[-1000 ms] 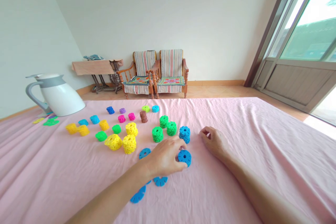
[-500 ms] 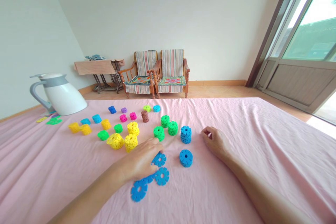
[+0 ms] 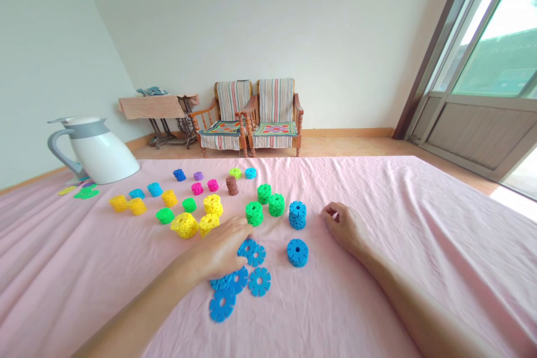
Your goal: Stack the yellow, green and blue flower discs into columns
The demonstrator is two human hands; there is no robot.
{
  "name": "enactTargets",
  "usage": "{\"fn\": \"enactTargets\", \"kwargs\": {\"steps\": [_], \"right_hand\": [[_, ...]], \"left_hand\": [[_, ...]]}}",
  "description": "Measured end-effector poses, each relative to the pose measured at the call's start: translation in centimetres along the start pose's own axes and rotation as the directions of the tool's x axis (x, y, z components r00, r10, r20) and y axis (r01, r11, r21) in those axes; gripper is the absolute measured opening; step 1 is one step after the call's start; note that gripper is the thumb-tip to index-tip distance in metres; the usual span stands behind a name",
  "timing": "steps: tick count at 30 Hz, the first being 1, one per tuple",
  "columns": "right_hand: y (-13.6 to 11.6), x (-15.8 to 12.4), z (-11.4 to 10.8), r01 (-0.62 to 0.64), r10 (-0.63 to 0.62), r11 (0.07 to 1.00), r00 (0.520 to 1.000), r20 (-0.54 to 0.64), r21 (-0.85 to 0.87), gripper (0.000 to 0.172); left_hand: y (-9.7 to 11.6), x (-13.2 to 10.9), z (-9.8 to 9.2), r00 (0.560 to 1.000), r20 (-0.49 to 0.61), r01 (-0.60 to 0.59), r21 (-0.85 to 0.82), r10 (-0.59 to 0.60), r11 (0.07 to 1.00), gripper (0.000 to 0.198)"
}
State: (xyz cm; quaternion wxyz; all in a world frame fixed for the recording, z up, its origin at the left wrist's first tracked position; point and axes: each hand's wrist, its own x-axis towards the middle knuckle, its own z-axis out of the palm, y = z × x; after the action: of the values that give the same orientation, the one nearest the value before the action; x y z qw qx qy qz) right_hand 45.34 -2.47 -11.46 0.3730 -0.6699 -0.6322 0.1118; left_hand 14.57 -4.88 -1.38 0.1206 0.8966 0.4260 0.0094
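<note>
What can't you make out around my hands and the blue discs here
- Head view: left hand covers part of the loose blue discs; their count and its grip are hidden.
- Right hand is curled on the pink cloth; anything inside is hidden.
- Small pieces by the white jug are too small.

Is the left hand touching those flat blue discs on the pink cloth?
Touching: in the head view the left hand lies on the loose blue discs, its fingers covering part of them.
</note>
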Motion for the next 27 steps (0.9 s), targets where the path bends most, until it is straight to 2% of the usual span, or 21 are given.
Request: {"fn": "enactTargets", "kwargs": {"steps": [7,15,20,27], "right_hand": [[-0.3,0.0,-0.2,0.0,0.0,1.0,1.0,0.004,-0.001,0.018],[-0.4,-0.1,-0.2,-0.001,0.001,1.0,1.0,0.001,-0.008,0.017],[-0.6,-0.1,-0.3,-0.004,0.004,1.0,1.0,-0.003,-0.016,0.017],[-0.7,-0.1,-0.4,-0.012,0.012,1.0,1.0,-0.014,-0.023,0.016]], "left_hand": [[0.6,0.4,-0.3,0.998,-0.055,0.01,-0.03,-0.011,0.999,0.025],[4.8,2.4,-0.1,0.976,-0.189,-0.136,-0.125,0.111,0.983,0.028],[6.8,3.8,0.4,0.973,-0.166,-0.184,-0.148,0.159,0.972,0.03],[7.0,4.4,1.2,0.972,-0.143,-0.208,-0.15,0.187,0.967,0.024]]}}
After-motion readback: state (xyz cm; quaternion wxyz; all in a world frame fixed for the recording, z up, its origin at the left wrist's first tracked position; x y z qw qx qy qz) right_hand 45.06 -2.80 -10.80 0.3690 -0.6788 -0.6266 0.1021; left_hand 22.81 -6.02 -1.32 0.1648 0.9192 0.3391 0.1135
